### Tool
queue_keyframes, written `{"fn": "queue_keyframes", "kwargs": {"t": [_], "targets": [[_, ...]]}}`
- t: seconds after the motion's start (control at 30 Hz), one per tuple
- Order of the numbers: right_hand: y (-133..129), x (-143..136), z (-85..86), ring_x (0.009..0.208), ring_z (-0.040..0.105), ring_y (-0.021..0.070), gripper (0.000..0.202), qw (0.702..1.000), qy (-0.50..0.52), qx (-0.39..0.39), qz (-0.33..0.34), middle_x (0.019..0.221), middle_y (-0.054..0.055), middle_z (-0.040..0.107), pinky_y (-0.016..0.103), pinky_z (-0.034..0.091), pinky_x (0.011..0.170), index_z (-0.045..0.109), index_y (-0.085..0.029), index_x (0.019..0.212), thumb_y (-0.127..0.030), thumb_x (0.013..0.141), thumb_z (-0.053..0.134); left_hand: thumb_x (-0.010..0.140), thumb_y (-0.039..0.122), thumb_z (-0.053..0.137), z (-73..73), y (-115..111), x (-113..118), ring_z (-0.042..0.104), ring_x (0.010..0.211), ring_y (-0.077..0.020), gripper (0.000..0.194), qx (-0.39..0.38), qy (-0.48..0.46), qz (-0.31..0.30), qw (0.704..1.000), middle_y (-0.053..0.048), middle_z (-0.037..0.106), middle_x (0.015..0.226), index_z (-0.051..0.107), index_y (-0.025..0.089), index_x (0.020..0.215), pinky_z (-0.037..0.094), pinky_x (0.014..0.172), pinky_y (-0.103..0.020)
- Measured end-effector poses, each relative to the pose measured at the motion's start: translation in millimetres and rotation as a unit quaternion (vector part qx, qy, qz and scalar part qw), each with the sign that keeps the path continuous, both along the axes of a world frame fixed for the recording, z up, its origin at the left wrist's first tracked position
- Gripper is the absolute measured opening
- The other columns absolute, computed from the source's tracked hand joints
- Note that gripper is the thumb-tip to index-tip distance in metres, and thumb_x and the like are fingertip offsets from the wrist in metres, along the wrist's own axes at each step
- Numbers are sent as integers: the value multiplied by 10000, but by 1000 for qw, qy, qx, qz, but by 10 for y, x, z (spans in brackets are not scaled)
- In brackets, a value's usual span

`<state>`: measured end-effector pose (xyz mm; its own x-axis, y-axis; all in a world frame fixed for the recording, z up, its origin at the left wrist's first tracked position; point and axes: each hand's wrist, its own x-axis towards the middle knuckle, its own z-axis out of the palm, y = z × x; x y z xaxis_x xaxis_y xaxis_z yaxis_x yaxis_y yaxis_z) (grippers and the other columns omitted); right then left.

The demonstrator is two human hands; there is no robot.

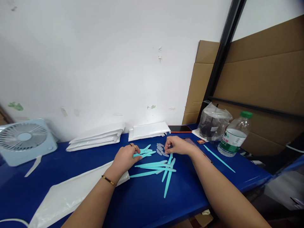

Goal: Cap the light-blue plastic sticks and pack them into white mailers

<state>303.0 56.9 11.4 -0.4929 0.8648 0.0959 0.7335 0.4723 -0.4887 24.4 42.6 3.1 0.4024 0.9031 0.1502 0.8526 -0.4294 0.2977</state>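
Note:
My left hand (127, 157) is closed, thumb and fingers pinching a bunch of slim turquoise eyebrow razors (148, 153) that fan out to its right. Small translucent covers (159, 149) lie in a group between both hands. My right hand (177, 145) bends over the right side of that group, its fingertips pinched together; whatever they hold is too small to make out. Nearer me, more turquoise razors (152, 165) lie loosely crossed on the blue table (140, 196). One of these has its upper end just below my right fingertips.
A white padded mailer (71, 191) lies under my left forearm. Stacked mailers (149, 130) rest against the wall. At left is a fan (26, 139). A phone (180, 129), a bagged container (212, 122), a water bottle (234, 136) and a single razor (219, 158) are at right.

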Motion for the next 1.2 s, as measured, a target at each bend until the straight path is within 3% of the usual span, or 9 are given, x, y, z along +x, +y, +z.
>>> {"fn": "queue_keyframes", "kwargs": {"t": [0.13, 0.23, 0.4, 0.63, 0.73, 0.87, 1.0, 1.2], "targets": [[-58, -96, -5, 682, 526, 127, 238, 993, -39, -71, 91, 785, 21, 602, 205, 373, 564, 714, -176, 753, -375, 622, 698, 714, 428, 571, -51, -65, 80, 557, 736, -148, 215, -40, -11, -63, 997, 2, 598, 819, 634, 232, 778, 364, 614, -233], [-76, -162, -35, 664, 513, 119, 239, 989, -62, -76, 114, 772, 17, 597, 204, 365, 554, 706, -166, 748, -366, 617, 706, 707, 436, 574, -84, -94, 129, 552, 699, -143, 217, -76, -8, -81, 994, 8, 607, 781, 643, 232, 739, 351, 576, -232], [-61, -148, -46, 716, 514, 123, 153, 993, -31, -24, 107, 854, 28, 582, 207, 375, 599, 688, -175, 766, -300, 681, 663, 734, 401, 546, -65, -62, 125, 547, 651, -132, 201, -74, -2, -58, 996, 9, 613, 742, 626, 218, 706, 342, 557, -235], [11, 16, -10, 738, 518, 144, 171, 1000, 1, 29, -13, 837, 42, 567, 224, 386, 626, 668, -171, 751, -331, 695, 650, 739, 415, 533, 30, -1, -22, 566, 744, -163, 222, -16, 6, 22, 1000, -11, 612, 820, 622, 222, 805, 369, 615, -248], [-31, 3, 30, 741, 524, 143, 208, 1000, 12, 2, 18, 846, 42, 574, 218, 389, 615, 683, -176, 767, -366, 692, 646, 720, 454, 551, 14, -58, 34, 560, 763, -158, 267, -31, -24, -36, 999, -9, 598, 858, 633, 230, 842, 378, 632, -241], [-109, -70, 70, 693, 522, 129, 248, 995, -12, -52, 84, 814, 31, 586, 206, 377, 566, 708, -175, 778, -389, 656, 677, 702, 439, 581, -61, -124, 157, 540, 698, -139, 216, -84, -9, -106, 991, 7, 592, 797, 656, 240, 743, 360, 597, -236], [-120, -115, 57, 659, 516, 116, 268, 984, -42, -102, 139, 779, 19, 594, 201, 366, 543, 715, -166, 783, -391, 640, 694, 723, 400, 560, -100, -101, 180, 528, 663, -136, 192, -83, 3, -74, 994, 8, 592, 760, 647, 230, 704, 343, 571, -242], [-85, -117, 15, 652, 511, 106, 218, 990, -8, -53, 129, 781, 25, 584, 196, 371, 551, 714, -162, 794, -348, 696, 654, 736, 397, 544, -38, -71, 148, 543, 688, -137, 198, -65, -3, -45, 997, 4, 584, 775, 638, 223, 730, 362, 601, -241]]}}
